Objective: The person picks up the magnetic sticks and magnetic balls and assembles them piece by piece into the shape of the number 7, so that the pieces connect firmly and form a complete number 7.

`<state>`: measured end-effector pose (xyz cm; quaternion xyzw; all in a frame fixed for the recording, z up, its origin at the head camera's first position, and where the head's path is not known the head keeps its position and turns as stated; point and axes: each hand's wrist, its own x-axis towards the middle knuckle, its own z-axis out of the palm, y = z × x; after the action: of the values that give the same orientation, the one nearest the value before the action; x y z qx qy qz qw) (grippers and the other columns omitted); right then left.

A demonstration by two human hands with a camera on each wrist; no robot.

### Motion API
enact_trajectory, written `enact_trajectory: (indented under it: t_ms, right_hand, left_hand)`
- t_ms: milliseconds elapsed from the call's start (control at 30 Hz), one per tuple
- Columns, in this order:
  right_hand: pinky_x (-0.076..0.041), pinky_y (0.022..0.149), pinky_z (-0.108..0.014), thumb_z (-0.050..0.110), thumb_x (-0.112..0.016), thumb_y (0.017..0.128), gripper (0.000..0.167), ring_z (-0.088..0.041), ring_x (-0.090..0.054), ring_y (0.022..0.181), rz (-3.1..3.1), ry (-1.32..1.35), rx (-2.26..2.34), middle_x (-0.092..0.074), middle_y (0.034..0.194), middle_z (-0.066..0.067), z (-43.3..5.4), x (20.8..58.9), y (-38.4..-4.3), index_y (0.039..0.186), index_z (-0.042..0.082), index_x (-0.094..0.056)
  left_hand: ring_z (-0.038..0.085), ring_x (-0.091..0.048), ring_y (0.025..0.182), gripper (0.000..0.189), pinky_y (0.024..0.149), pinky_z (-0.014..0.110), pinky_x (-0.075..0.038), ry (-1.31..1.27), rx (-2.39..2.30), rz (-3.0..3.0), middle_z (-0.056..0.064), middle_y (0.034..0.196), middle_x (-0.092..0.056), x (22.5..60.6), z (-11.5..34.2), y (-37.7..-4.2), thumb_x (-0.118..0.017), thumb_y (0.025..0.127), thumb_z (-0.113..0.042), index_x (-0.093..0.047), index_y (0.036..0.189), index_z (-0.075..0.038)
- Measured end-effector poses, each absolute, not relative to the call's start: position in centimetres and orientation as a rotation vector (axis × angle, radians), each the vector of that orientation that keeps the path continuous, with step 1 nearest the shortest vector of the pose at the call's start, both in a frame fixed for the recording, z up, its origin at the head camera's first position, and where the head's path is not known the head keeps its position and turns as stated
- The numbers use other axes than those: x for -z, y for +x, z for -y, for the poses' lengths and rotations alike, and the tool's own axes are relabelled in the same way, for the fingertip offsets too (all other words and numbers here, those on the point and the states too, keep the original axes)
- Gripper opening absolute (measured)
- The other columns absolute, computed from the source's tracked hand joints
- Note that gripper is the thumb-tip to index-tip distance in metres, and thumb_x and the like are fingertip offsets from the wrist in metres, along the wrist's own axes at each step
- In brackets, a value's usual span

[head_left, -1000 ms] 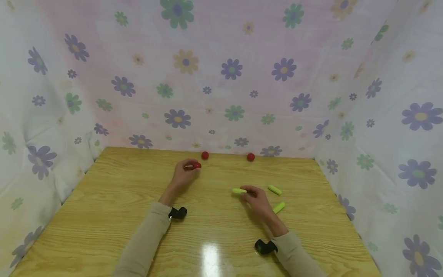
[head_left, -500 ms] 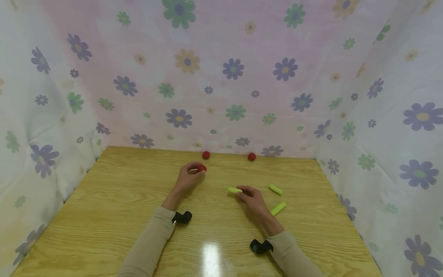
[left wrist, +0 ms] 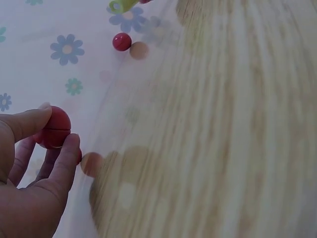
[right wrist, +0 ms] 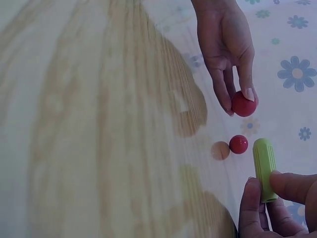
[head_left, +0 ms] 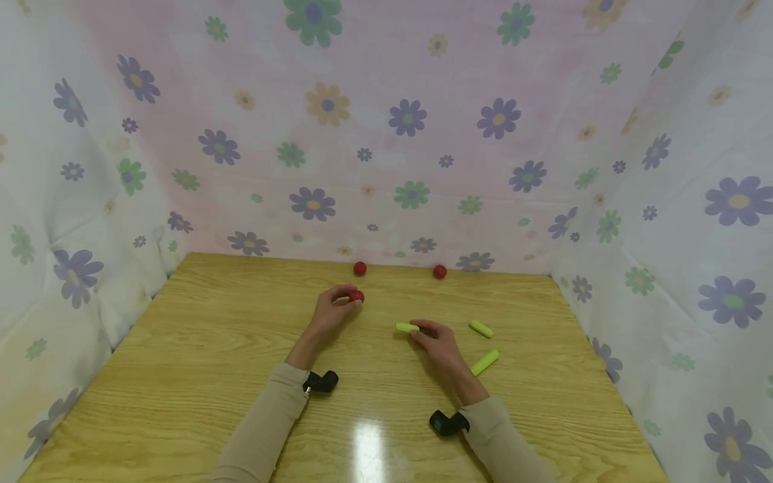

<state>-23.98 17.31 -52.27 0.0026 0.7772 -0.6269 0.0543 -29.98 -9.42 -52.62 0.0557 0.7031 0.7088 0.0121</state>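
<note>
My left hand (head_left: 331, 312) pinches a small red ball (head_left: 357, 296) between thumb and fingers, above the left-middle of the table. A thin dark seam runs round this ball (left wrist: 55, 130) in the left wrist view. To the right, my right hand (head_left: 443, 347) holds a lime-green ribbed stick-like piece (right wrist: 265, 166) between thumb and fingers, its tip pointing left toward the held ball. The two held things are apart. Behind the right hand's wrist lies a second lime-green piece (head_left: 486, 362), and a third lime-green piece (head_left: 481, 329) rests farther back.
Two more red balls stand near the table's back edge, a left ball (head_left: 359, 268) and a right ball (head_left: 439, 272). Flower-patterned cloth (head_left: 362, 134) surrounds the glossy wood-grain table (head_left: 181, 376) at back and sides. Black wrist cameras sit on both sleeves.
My left hand has moved a little right and nearer with the red ball. The right hand has shifted slightly left with its green piece. The loose pieces stay put.
</note>
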Motion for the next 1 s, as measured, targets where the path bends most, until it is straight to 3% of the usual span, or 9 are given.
enact_trajectory:
  t_ms: [400,800,1000]
  right_hand:
    - [-0.052,0.082,-0.019,0.006,-0.064,0.1,0.028,-0.01,-0.063,0.099,-2.301,0.024,1.988,-0.066,0.123,-0.019,-16.9,52.2,-24.3,0.126,-0.006,-0.067]
    - [-0.051,0.081,-0.017,0.007,-0.066,0.099,0.03,-0.009,-0.061,0.099,-2.3,0.052,1.982,-0.065,0.125,-0.016,-16.7,52.2,-24.8,0.128,-0.002,-0.067]
    - [-0.049,0.086,-0.024,0.004,-0.064,0.099,0.032,-0.013,-0.058,0.101,-2.31,0.045,1.927,-0.064,0.127,-0.019,-16.4,50.8,-24.6,0.13,-0.007,-0.064]
  left_hand:
    - [0.035,-0.062,0.121,0.043,0.086,0.025,-0.055,0.113,-2.228,-2.139,0.023,0.133,-0.06,52.9,9.0,-29.8,-0.073,0.093,-0.002,-0.061,0.133,0.004]
    - [0.032,-0.065,0.116,0.039,0.085,0.026,-0.055,0.097,-2.25,-2.142,0.02,0.128,-0.064,53.0,8.7,-29.7,-0.075,0.091,-0.003,-0.065,0.129,0.0]
    - [0.03,-0.068,0.11,0.039,0.085,0.027,-0.055,0.082,-2.252,-2.154,0.022,0.126,-0.065,53.0,8.6,-29.7,-0.077,0.089,-0.003,-0.066,0.127,0.002]
